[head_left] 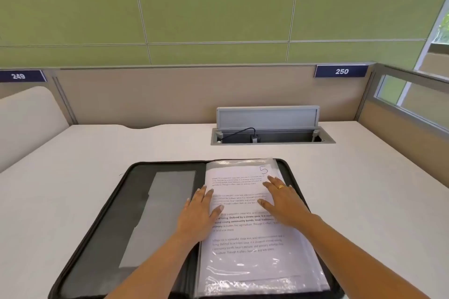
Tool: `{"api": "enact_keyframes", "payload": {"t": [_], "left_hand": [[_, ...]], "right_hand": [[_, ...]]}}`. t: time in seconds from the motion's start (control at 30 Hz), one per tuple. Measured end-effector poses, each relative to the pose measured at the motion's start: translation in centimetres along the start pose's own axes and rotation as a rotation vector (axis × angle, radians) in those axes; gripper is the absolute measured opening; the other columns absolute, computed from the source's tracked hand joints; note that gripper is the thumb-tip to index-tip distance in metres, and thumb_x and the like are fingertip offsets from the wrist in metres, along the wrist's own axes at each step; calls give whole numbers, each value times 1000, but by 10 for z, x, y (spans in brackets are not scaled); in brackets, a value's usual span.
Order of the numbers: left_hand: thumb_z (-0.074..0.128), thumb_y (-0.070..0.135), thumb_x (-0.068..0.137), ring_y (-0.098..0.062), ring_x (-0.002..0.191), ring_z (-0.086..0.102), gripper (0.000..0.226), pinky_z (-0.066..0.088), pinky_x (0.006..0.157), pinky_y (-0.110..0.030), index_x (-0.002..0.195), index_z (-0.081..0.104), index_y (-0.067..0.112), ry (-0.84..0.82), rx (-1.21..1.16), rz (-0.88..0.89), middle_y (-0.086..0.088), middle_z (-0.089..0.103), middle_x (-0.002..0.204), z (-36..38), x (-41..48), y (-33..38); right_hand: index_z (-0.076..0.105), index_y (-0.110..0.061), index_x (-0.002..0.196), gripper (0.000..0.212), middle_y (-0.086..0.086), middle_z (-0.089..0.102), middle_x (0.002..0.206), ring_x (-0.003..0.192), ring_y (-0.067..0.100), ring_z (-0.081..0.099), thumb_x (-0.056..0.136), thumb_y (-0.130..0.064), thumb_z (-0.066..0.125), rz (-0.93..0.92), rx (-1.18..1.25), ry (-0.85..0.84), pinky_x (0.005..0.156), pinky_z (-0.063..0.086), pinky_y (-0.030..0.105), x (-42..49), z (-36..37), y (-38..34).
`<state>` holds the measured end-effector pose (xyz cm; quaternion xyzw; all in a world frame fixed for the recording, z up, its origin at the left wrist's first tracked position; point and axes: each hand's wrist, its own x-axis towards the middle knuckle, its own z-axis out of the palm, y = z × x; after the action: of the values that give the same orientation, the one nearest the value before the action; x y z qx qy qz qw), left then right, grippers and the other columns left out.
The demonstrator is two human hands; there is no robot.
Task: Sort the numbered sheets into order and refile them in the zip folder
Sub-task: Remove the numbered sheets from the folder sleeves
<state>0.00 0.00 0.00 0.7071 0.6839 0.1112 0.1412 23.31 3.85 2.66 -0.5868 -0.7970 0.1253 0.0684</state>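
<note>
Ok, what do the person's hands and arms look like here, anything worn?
Both forearms are bare, no sleeves, watch or bracelet in view. The right hand wears a gold ring on one finger; the left hand wears nothing.

Both hands, left [198, 211] and right [283, 198], flat on sheet 5 [247, 245] in the open zip folder [102, 221].
</note>
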Motion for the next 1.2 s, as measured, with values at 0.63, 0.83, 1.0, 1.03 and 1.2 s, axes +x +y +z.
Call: {"api": "enact_keyframes", "payload": {"t": [0.63, 0.83, 1.0, 1.03, 1.2], "left_hand": [[-27, 89, 46, -5, 145, -7, 125, -9, 115, -32, 151, -7, 25, 23, 113, 16, 11, -9, 158, 24, 16, 2], [-28, 89, 45, -5, 145, -6, 125, -12, 112, -29, 150, -7, 25, 24, 104, 27, 11, -8, 158, 25, 11, 3], [-24, 89, 50, -4, 145, -4, 121, -9, 114, -30, 151, -6, 25, 42, 112, 22, 12, -5, 158, 28, 9, 3], [-24, 89, 50, -4, 145, -4, 121, -9, 114, -30, 151, -5, 25, 43, 108, 20, 12, -5, 158, 29, 9, 3], [-24, 89, 49, -3, 144, -5, 121, -10, 114, -30, 151, -6, 26, 42, 96, 17, 13, -6, 158, 27, 7, 4]], "right_hand": [[14, -19, 150, 69, -3, 16, 157, 145, 11, 10, 95, -54, 35, 5, 70, 40, 117, 3, 37, 53, 31, 28], [35, -16, 143, 60, 1, 35, 150, 138, 15, 31, 95, -49, 42, -27, 31, 70, 114, 20, 32, 52, 25, 32], [42, -12, 138, 52, 5, 44, 142, 130, 20, 41, 94, -40, 49, 5, 45, 64, 106, 30, 28, 75, 5, 32], [36, -11, 141, 58, 7, 37, 148, 135, 21, 35, 94, -41, 50, 18, 41, 39, 110, 27, 30, 81, 3, 32], [4, -11, 151, 76, 11, 32, 151, 140, 27, 27, 96, -41, 47, 86, 63, -128, 114, 21, 38, 93, 1, 24]]}}
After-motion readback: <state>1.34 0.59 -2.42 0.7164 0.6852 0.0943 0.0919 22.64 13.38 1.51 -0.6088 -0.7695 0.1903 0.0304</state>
